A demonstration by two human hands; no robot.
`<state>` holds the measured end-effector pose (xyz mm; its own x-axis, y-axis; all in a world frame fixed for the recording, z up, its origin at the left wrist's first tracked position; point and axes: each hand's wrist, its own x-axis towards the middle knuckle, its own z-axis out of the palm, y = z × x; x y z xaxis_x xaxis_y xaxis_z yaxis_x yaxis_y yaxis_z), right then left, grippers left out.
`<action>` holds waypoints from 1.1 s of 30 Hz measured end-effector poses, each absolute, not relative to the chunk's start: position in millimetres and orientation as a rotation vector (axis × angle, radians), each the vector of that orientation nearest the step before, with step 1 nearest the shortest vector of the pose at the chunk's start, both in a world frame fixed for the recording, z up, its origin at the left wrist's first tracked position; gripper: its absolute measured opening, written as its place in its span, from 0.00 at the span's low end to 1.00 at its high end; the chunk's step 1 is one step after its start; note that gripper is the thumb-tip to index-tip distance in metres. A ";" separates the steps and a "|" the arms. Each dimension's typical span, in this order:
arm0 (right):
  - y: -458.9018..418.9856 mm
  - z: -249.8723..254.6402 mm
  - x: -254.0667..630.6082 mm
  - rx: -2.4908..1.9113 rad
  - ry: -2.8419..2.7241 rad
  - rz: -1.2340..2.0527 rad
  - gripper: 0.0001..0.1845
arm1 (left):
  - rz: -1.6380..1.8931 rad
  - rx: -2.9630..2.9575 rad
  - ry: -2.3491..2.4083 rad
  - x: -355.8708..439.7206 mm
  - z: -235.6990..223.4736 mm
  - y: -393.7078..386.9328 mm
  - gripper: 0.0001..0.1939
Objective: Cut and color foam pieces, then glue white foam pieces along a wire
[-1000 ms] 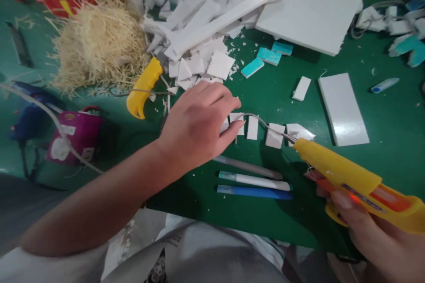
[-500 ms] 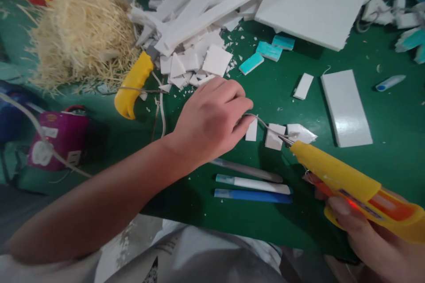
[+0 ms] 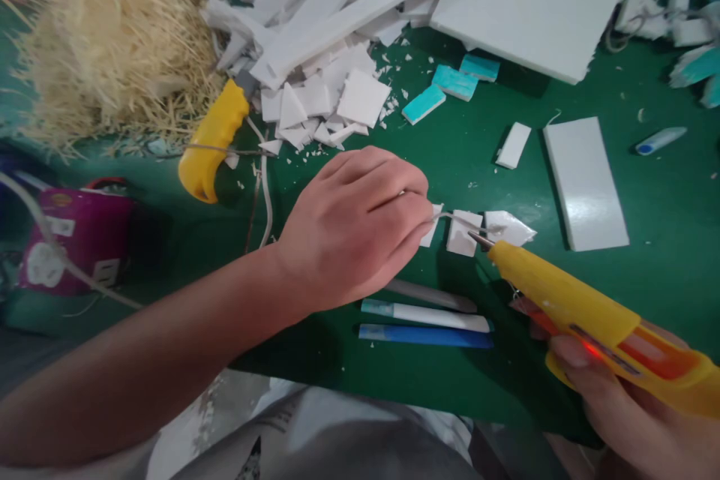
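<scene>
My left hand is closed, its fingertips pinching a thin grey cord. The cord runs right, over a small square foam piece, toward a pointed white foam piece. Another small foam piece shows partly behind my fingers. In my right hand is a yellow hot glue gun with a red light glowing on its side. Its metal nozzle sits at the cord, by the right edge of the square piece; whether they touch is unclear.
Markers lie below the foam pieces on the green table. A white block is at right. Foam scraps, a yellow-handled tool, straw and a purple box fill the left and back.
My left hand has turned slightly and come a little nearer to me, still pinching the cord. The glue gun has barely moved. The view has shifted slightly.
</scene>
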<state>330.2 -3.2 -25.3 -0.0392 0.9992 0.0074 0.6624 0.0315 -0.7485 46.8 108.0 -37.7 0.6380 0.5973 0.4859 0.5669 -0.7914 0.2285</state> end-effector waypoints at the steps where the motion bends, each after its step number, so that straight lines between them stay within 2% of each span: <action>1: -2.5 -25.2 330.4 -1.600 -1.775 0.747 0.14 | 0.847 2.781 0.992 46.2 -38.1 107.9 0.05; 5: -3.6 -23.4 327.6 -1.735 -1.716 0.766 0.16 | 0.769 2.734 1.003 47.5 -40.4 110.6 0.08; 9: -8.2 -22.4 321.2 -1.768 -1.662 0.806 0.20 | 0.796 2.708 1.024 49.9 -40.8 111.2 0.06; 11: -10.0 -22.2 319.0 -1.877 -1.541 0.797 0.18 | 0.783 2.679 1.027 49.9 -40.2 110.3 0.06; 13: -10.4 -21.7 317.9 -1.844 -1.549 0.824 0.19 | 0.787 2.642 1.019 49.4 -39.2 109.0 0.06; 20: -8.6 -16.7 316.6 -1.813 -1.535 0.920 0.13 | 0.719 2.487 1.121 50.8 -34.3 104.6 0.05; 29: -12.7 -19.8 317.9 -1.824 -1.512 0.813 0.14 | 0.700 2.418 1.144 55.5 -31.3 102.1 0.06; 33: -10.7 -18.2 317.5 -1.846 -1.517 0.801 0.11 | 0.669 2.381 1.136 58.4 -30.9 101.2 0.05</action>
<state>317.5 -10.7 -18.2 0.1599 0.9846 -0.0713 0.6144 -0.1558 -0.7735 58.4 101.2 -30.9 0.5512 0.7988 0.2410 0.5982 -0.5797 0.5533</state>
